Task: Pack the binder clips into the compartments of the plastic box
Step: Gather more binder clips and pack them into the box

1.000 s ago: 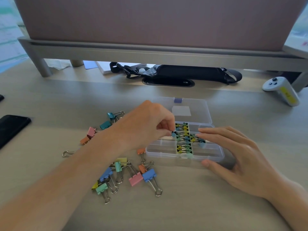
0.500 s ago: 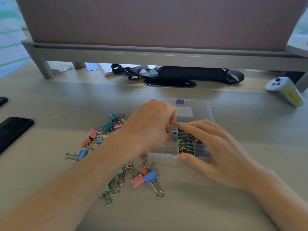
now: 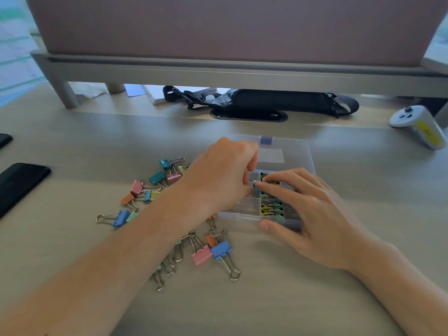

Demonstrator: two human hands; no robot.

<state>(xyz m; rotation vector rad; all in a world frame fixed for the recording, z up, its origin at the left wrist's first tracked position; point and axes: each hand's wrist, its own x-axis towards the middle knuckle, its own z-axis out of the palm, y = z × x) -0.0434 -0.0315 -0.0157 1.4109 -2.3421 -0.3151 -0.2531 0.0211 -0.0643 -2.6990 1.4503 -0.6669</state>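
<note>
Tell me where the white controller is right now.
In the head view, the white controller lies on the desk at the far right, beyond the plastic box and just right of the black bag.

Both hands (image 3: 225,175) (image 3: 312,214) meet over the plastic box (image 3: 240,215).

Clear plastic box (image 3: 238,213) lies flat, its lid (image 3: 286,154) open toward the far side; the middle column of compartments holds small yellow, green and blue binder clips (image 3: 269,208). Loose pastel binder clips (image 3: 208,254) lie scattered left of and nearer than the box.
</note>
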